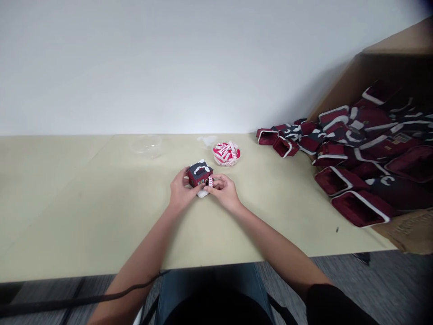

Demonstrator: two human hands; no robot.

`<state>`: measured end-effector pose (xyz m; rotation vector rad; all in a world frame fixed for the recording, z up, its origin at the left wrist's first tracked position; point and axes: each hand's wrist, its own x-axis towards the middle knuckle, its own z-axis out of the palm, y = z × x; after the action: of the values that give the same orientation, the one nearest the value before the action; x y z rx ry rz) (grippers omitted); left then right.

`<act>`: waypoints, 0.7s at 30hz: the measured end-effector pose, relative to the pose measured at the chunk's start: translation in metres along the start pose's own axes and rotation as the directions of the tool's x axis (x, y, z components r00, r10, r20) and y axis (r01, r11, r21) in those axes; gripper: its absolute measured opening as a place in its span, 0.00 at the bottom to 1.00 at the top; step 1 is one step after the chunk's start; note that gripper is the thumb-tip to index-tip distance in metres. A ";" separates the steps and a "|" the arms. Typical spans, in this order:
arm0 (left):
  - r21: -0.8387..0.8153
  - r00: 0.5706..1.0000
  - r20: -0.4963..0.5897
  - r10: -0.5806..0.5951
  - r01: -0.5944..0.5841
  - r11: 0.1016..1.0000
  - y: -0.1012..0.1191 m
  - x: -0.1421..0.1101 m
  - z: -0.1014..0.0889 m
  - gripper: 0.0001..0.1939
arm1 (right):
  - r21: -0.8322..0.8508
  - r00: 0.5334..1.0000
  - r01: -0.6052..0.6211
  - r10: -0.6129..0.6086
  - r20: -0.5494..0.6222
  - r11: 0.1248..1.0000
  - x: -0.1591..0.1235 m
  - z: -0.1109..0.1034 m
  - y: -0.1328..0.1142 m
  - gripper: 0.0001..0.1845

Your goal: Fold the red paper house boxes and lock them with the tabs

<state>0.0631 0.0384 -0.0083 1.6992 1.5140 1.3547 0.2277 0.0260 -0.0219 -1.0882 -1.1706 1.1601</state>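
A small toy house (200, 170), dark red with a dark grey roof and white snow-like trim, stands near the middle of the table. My left hand (180, 190) is wrapped round its left side, the thumb in front. A small red-and-white striped piece (210, 181) is pinched in my right hand (226, 191) at the front right of the house. It seems to touch the wall, though the fingers partly hide the contact. Just behind, a clear round tub (216, 162) holds many similar striped pieces (227, 150).
On the right, a tipped cardboard box (411, 232) spills many dark red house shells (363, 208) onto the table (101, 216). A clear plastic lid or dish (149, 146) lies at the back left, and a whitish plastic scrap (207, 140) near the tub. A dark cable (128, 290) crosses below the front edge.
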 end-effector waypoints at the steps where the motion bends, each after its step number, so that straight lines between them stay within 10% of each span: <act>1: 0.011 1.000 -0.012 0.000 0.000 1.000 0.002 0.000 0.000 0.37 | 0.002 1.000 0.003 -0.003 -0.008 1.000 0.000 0.000 0.000 0.29; 21: 0.146 0.972 -0.123 0.200 -0.182 0.972 0.006 -0.008 0.008 0.40 | 0.096 0.988 0.067 -0.053 -0.144 0.993 0.000 0.005 -0.003 0.28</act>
<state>0.0736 0.0308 -0.0089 1.9118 1.5805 1.5259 0.2232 0.0260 -0.0189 -1.0343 -1.0178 1.0662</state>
